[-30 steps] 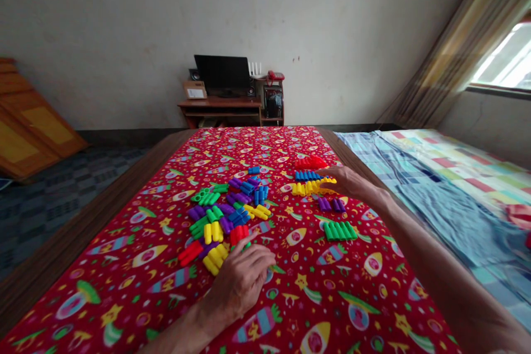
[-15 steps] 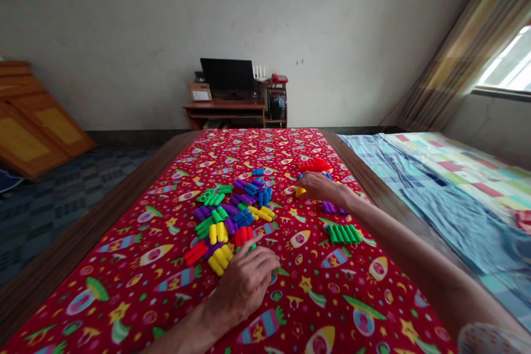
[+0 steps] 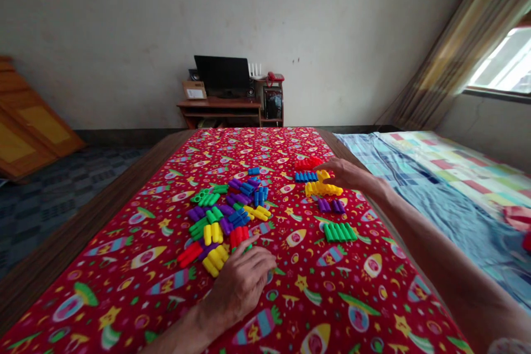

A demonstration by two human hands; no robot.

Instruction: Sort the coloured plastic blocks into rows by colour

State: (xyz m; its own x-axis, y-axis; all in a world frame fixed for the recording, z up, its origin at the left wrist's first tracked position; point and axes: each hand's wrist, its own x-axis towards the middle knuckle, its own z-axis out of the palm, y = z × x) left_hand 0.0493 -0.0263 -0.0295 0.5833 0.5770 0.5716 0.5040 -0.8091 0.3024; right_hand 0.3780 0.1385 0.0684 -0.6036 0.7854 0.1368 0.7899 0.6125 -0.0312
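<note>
The left hand [image 3: 243, 282] lies palm down on the red cloth [image 3: 365, 298] that covers the worktop [image 3: 116, 199]; its fingers [image 3: 251, 242] are loosely spread and flat, gripping nothing, the index stretched forward so that its tip touches or nearly touches a red block [image 3: 238, 235] at the near edge of a loose pile [image 3: 224, 207] of green, purple, blue, yellow and red blocks.

The right hand [image 3: 346, 173] reaches out over the far right part of the cloth; its fingers [image 3: 332, 168] are held close together with the tips at the far end of the yellow row [image 3: 323, 189]; whether they pinch a yellow piece or merely rest on it cannot be told.

The yellow row lies among other sorted rows; a blue row [image 3: 306, 176] lies just beyond it to the left, a red row [image 3: 307, 163] farther still, a purple row [image 3: 331, 206] just nearer and a green row [image 3: 339, 231] nearest.

A bed [image 3: 435, 177] with a checked cover stands beside the worktop on the right; a desk [image 3: 219, 104] with a dark monitor [image 3: 222, 73] stands against the far wall.
</note>
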